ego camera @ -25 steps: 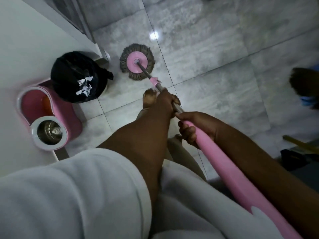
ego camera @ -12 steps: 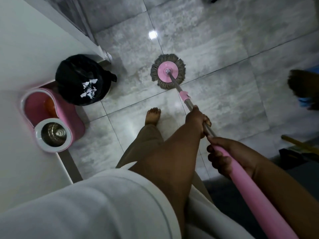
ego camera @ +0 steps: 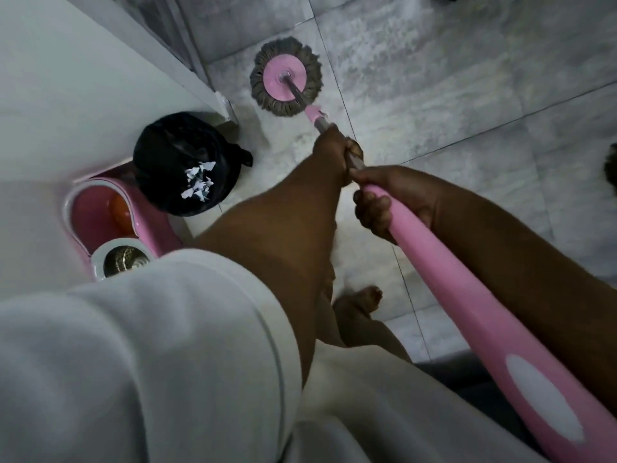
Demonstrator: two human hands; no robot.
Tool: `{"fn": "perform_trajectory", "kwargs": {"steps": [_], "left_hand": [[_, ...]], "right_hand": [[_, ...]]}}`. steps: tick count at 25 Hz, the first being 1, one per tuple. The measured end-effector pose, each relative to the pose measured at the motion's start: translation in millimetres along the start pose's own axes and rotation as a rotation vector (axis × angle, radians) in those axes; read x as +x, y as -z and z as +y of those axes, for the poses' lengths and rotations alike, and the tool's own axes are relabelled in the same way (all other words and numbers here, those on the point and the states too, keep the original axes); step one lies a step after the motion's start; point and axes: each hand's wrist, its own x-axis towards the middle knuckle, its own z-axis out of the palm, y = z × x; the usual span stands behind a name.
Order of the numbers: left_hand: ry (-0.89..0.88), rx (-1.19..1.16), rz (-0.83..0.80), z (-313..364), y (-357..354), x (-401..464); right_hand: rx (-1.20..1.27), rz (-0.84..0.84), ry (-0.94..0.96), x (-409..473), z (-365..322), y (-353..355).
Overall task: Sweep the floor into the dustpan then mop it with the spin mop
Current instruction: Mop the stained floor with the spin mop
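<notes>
The spin mop's round head [ego camera: 286, 76], a pink disc ringed with grey strands, lies flat on the grey tiled floor [ego camera: 450, 78] near the white wall's corner. Its pole runs down to the right, metal at first and then a thick pink handle [ego camera: 467, 295]. My left hand [ego camera: 335, 152] is closed around the metal part of the pole. Just behind it my right hand [ego camera: 390, 198] grips the top of the pink handle. The pink spin bucket [ego camera: 133, 215] with its steel wringer basket [ego camera: 125, 260] stands against the wall at left.
A black-lined bin [ego camera: 187, 162] holding white paper scraps stands between the bucket and the mop head. A white wall [ego camera: 83, 95] fills the left side. My bare foot [ego camera: 364, 300] is on the tiles below my hands. A dark object [ego camera: 611, 172] shows at the right edge.
The mop head swung right across the tiles, then came back left and farther away, ending near the wall corner. Both hands kept their grip on the pole.
</notes>
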Motion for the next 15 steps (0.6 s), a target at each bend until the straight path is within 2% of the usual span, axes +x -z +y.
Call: {"fn": "perform_trajectory", "kwargs": {"steps": [3, 6, 9, 12, 15], "left_hand": [[0.001, -0.025, 0.017, 11, 17, 4], [0.013, -0.036, 0.015, -14, 31, -6], [0.008, 0.018, 0.051, -64, 46, -23], [0.068, 0.136, 0.003, -132, 55, -46], [0.087, 0.348, 0.026, -202, 53, -64]], "right_hand": [[-0.03, -0.021, 0.022, 14, 2, -15], [-0.002, -0.031, -0.001, 12, 33, -7], [-0.031, -0.028, 0.0, -4, 85, 8], [0.069, 0.008, 0.02, -28, 151, 33], [0.182, 0.025, 0.017, -57, 213, 65]]}}
